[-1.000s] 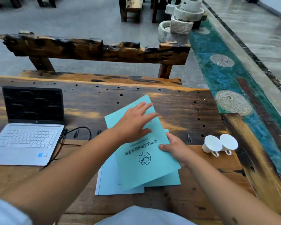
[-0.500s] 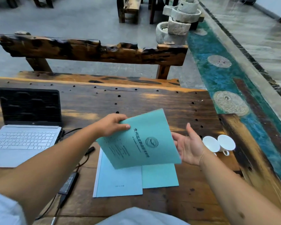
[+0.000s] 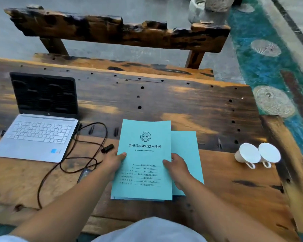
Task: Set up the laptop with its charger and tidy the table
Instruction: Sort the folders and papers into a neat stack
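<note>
A teal booklet (image 3: pixel 145 154) with a round logo and printed text lies upright on top of a stack at the table's front middle. My left hand (image 3: pixel 115 160) grips its left edge and my right hand (image 3: pixel 177 165) its right edge, thumbs on the cover. A second teal booklet (image 3: pixel 185 147) sticks out to the right beneath it. An open silver laptop (image 3: pixel 37 135) with a dark screen sits at the left. Its black charger cable (image 3: pixel 87 147) loops between laptop and booklets, with the power brick (image 3: pixel 85 173) partly hidden behind my left forearm.
Two white cups (image 3: pixel 257 154) lie on their sides at the right of the wooden table (image 3: pixel 182 102). A rough wooden bench (image 3: pixel 115 34) stands beyond the far edge. Teal patterned flooring (image 3: pixel 269 67) runs along the right.
The top booklet was lifted and turned around; it now lies straight on the stack with its text facing me. Both hands moved to its side edges. The camera tilted down.
</note>
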Demonstrator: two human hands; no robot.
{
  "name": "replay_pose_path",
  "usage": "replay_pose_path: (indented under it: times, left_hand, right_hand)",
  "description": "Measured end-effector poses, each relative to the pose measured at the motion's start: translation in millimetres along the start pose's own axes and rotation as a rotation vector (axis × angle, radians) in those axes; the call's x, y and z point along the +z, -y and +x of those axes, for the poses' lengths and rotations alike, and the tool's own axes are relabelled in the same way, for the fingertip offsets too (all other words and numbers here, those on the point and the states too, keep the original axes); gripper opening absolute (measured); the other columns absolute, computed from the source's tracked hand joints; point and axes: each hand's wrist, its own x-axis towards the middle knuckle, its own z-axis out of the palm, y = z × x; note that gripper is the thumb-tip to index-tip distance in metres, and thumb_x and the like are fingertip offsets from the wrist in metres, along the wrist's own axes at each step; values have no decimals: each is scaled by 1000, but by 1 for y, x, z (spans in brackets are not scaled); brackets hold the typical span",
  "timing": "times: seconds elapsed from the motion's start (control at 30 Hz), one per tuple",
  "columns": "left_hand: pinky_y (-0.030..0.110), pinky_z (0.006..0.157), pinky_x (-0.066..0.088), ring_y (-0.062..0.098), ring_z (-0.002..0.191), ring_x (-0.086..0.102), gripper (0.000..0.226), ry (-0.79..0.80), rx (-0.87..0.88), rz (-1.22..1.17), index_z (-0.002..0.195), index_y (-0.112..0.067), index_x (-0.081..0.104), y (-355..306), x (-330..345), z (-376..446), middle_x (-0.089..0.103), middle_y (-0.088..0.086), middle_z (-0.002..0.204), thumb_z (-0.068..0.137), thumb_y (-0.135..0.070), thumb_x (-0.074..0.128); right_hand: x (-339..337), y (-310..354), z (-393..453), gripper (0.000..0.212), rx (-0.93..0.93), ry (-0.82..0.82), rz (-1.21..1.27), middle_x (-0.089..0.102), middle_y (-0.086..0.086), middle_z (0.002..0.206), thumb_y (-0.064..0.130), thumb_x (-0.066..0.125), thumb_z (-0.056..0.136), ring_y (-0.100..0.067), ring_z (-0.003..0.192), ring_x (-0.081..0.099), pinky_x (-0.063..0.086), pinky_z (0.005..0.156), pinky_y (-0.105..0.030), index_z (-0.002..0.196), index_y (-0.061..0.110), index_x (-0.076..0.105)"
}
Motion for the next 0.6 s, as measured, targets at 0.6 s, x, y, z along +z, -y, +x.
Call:
replay_pose_path:
  times: [0.6]
  left_hand:
    - [30,66,49,16,86,63,22,-183,262,687,109,-29,62,56,-40,63,65,-4,97,89,-18,62]
  right_hand:
    - [46,-44,36,11,-62,-108,-442,61,11,82,28,58,93,-10,74,59,39,55,-16,83,23,56]
